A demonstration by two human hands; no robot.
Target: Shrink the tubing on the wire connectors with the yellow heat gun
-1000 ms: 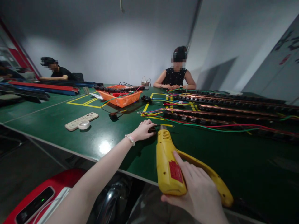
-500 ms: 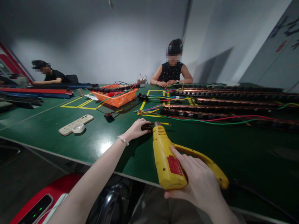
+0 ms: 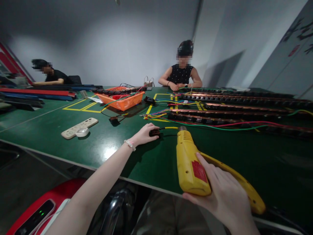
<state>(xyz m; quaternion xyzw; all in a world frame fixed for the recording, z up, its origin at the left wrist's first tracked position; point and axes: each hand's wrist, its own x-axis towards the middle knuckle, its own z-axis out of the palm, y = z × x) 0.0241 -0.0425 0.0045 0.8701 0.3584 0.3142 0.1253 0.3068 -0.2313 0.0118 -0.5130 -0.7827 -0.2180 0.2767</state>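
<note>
My right hand [image 3: 222,192] is wrapped round the body of a yellow heat gun [image 3: 189,160] with a red label, its metal nozzle pointing away from me. Between the fingers of my left hand [image 3: 145,134] is a small black connector [image 3: 154,132], held just over the green table. A yellow wire [image 3: 170,127] runs from the connector to the right, and its far end lies at the heat gun's nozzle. My fingers partly hide the connector.
An orange basket [image 3: 122,103] with dark strips stands beyond my left hand. Long black-and-copper strips [image 3: 220,114] with coloured wires lie at the right. A remote control [image 3: 79,127] and a small white round object [image 3: 82,132] lie left. Two people sit across the table.
The heat gun in my right hand has moved to the right, along the yellow wire and away from the connector. My left hand has stayed nearly in place.
</note>
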